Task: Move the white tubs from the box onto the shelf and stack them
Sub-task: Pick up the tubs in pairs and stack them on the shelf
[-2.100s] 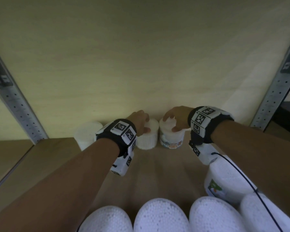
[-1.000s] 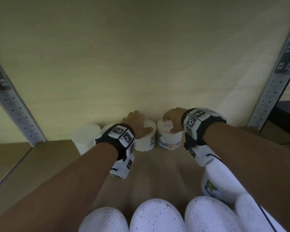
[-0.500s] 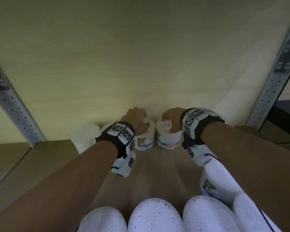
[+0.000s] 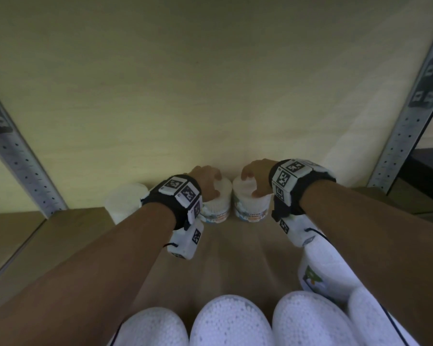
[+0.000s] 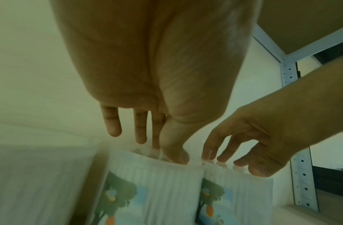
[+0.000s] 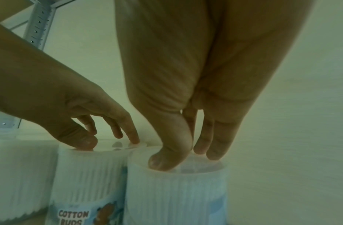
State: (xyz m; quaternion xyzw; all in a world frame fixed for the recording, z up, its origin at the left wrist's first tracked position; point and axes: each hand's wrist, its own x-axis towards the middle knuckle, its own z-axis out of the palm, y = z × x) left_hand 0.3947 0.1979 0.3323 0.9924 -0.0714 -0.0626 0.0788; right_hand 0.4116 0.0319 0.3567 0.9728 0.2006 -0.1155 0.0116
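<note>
While both of my hands sit on tub lids at the back of the shelf [image 4: 238,248], I judge the job well short of finished. My left hand [image 4: 205,182] rests fingertips and thumb on the lid of the left tub [image 4: 216,208]; the fingers are spread and only slightly bent, pressing down, not wrapped round it. My right hand [image 4: 256,177] does the same on the right tub [image 4: 251,208], thumb and fingertips on its lid, nothing gripped. The two tubs stand upright, touching or just beside each other, against the back wall [image 4: 210,83]. Another pale tub [image 4: 125,202] stands just left of them, partly hidden by my left wrist.

So at least three tubs are on the shelf in a single row, and none is stacked on another as far as I can see. Closer to me lie several more tubs [image 4: 231,320], their white contents showing; I take these to be the ones still in the box, though its walls are out of view. Those remain to be carried over, and the stacking is not yet begun.
</note>
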